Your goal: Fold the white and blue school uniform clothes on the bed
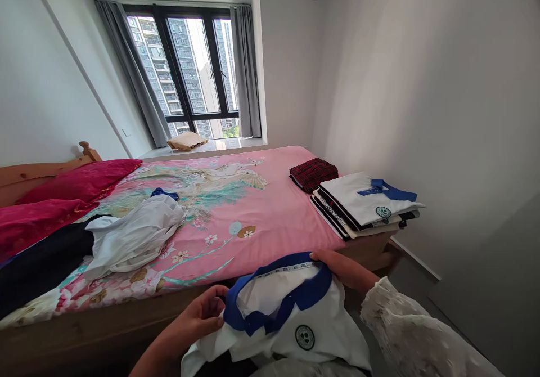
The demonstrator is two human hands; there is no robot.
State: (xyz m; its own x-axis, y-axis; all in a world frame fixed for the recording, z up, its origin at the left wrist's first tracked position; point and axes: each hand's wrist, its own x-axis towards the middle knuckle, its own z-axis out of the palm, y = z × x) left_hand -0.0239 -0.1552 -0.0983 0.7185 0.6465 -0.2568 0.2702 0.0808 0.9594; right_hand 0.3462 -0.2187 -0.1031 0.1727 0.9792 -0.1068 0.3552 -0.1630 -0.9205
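Observation:
A white polo shirt [278, 332] with a blue collar and a round dark badge hangs between my hands, in front of the bed's near edge. My right hand [340, 267] is closed on the back of its collar, thumb on the inner band. At the collar's left side, my left hand [206, 312] has its fingers curled in and closed on the cloth, some fingertips hidden. The collar is held spread, so the lettered neck tape shows. The shirt's lower part is cut off by the frame's bottom edge.
On the pink floral bed [274, 208], a crumpled white garment [137, 233] and dark clothing [46, 259] lie left. A folded polo [358, 197] tops a stack of clothes at the right corner, beside folded red plaid cloth [313, 173]. Red pillows [84, 180] lie by the headboard.

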